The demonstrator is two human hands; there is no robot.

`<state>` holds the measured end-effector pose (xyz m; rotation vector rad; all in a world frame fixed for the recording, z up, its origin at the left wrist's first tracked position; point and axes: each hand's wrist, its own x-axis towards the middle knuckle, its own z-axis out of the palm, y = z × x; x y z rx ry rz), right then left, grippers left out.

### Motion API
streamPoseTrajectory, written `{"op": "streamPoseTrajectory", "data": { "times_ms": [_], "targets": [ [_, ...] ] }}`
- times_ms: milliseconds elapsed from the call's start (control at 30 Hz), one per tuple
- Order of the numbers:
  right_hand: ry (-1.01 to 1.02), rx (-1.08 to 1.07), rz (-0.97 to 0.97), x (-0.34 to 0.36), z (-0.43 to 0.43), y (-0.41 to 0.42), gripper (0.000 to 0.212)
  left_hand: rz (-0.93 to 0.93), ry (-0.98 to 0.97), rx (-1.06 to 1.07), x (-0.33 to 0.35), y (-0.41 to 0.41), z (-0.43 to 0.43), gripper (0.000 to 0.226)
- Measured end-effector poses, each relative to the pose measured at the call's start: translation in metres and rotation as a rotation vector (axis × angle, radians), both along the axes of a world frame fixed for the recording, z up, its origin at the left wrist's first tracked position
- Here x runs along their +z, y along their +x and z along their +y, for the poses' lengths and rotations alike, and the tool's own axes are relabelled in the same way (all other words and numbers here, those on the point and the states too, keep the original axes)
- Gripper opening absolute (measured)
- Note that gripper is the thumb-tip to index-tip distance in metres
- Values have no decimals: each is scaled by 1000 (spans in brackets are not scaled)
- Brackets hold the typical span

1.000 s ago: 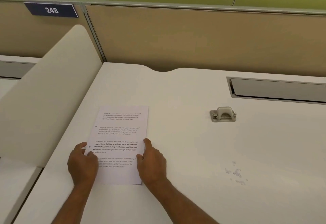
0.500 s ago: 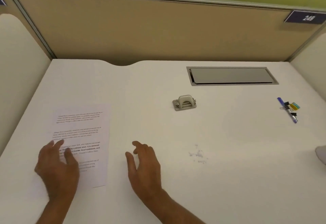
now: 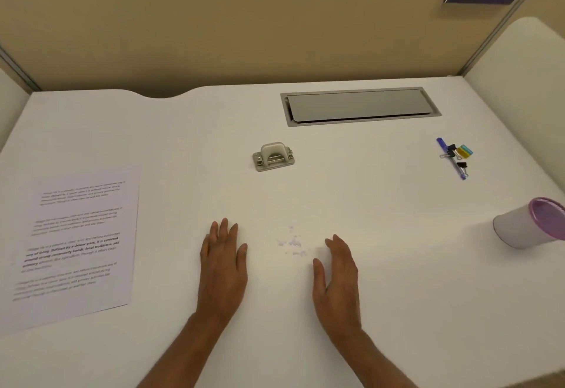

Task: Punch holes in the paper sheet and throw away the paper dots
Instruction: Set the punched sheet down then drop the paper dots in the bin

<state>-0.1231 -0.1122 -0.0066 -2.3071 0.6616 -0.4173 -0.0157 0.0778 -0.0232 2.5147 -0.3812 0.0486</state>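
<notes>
The printed paper sheet (image 3: 76, 244) lies flat at the left of the white desk. A small grey hole punch (image 3: 273, 156) stands in the middle, farther back. A scatter of tiny white paper dots (image 3: 292, 242) lies on the desk between my two hands. My left hand (image 3: 223, 260) is flat, palm down, fingers straight, just left of the dots. My right hand (image 3: 336, 268) is open with straight fingers, turned on its edge just right of the dots. Neither hand holds anything.
A white cup with a pink rim (image 3: 530, 224) lies tilted at the right edge. A blue pen with binder clips (image 3: 454, 156) sits at the back right. A grey cable flap (image 3: 359, 106) is set into the desk. Beige partition walls enclose the desk.
Both hands left the paper sheet and moved right to either side of the paper dots. The view turned right, bringing the cup into sight.
</notes>
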Motion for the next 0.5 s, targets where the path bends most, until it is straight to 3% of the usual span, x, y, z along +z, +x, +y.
{"op": "streamPoseTrajectory", "data": {
  "times_ms": [200, 500],
  "targets": [
    [-12, 29, 27, -10, -27, -15, 49, -13, 125, 12, -6, -1, -3, 59],
    [-175, 185, 194, -16, -26, -2, 78, -60, 239, 23, -8, -4, -6, 60]
  ]
}}
